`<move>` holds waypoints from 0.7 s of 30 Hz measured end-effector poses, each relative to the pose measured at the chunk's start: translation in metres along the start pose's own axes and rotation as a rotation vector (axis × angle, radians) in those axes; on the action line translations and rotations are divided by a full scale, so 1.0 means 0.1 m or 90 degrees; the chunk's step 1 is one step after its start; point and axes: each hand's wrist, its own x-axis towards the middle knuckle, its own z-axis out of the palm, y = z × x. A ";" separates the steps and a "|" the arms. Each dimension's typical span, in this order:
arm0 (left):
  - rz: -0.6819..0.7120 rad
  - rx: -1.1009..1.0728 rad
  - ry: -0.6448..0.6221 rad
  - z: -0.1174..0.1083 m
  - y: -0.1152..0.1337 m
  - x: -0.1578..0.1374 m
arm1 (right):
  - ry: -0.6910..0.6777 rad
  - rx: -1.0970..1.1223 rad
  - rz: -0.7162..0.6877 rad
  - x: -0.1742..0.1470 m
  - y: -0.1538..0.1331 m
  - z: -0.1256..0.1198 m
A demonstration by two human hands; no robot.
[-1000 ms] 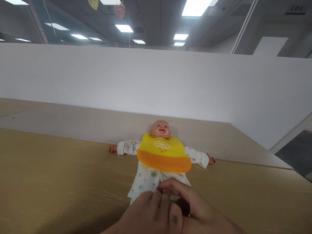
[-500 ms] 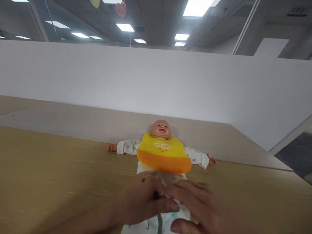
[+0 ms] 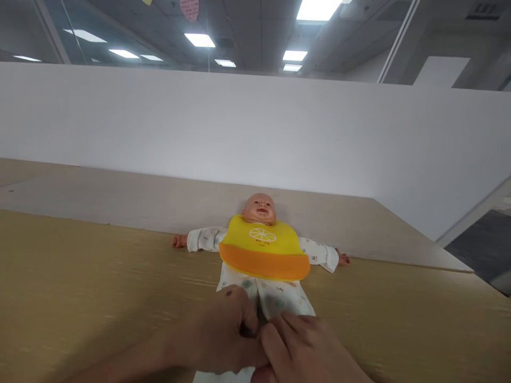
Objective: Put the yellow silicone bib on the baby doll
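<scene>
A baby doll (image 3: 260,208) lies face up with both arms spread, its head towards the wall. It wears a yellow bib (image 3: 239,230) with an orange lower pocket and a white printed romper (image 3: 285,299). Low over the romper's front, my left hand (image 3: 223,332) is closed, its fingers curled at the cloth. Beside it my right hand (image 3: 299,348) is closed too, fingertips meeting the left hand's at the middle of the cloth. Between the legs of the romper runs a dark gap. My hands hide what the fingertips pinch and most of the doll's lower part.
The doll rests on a yellowish-brown table covering (image 3: 99,276). Behind it lies a pale board (image 3: 120,194) against a white partition (image 3: 239,127) topped with glass. At the right the table's edge drops to a dark floor (image 3: 479,244).
My right hand has gone from spread, blurred fingers to curled fingers against my left hand. Both hands have come a little lower, so more of the romper below the bib shows.
</scene>
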 end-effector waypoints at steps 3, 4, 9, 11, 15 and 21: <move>-0.053 -0.053 -0.013 0.03 0.01 0.02 | 0.008 0.048 -0.005 0.00 0.01 0.04; -0.062 -0.068 -0.005 0.04 0.01 0.03 | 0.011 0.067 -0.008 -0.01 0.01 0.04; -0.046 -0.127 0.046 0.10 -0.01 0.05 | 0.004 0.093 -0.007 -0.03 0.04 0.04; -0.042 -0.163 0.064 0.14 -0.02 0.05 | -0.005 0.087 -0.004 -0.04 0.04 0.04; -0.064 -0.236 0.114 0.24 -0.05 0.06 | 0.011 0.078 0.028 -0.04 0.03 0.02; -0.073 -0.225 0.145 0.27 -0.08 0.02 | -0.019 0.029 -0.038 -0.09 0.01 -0.03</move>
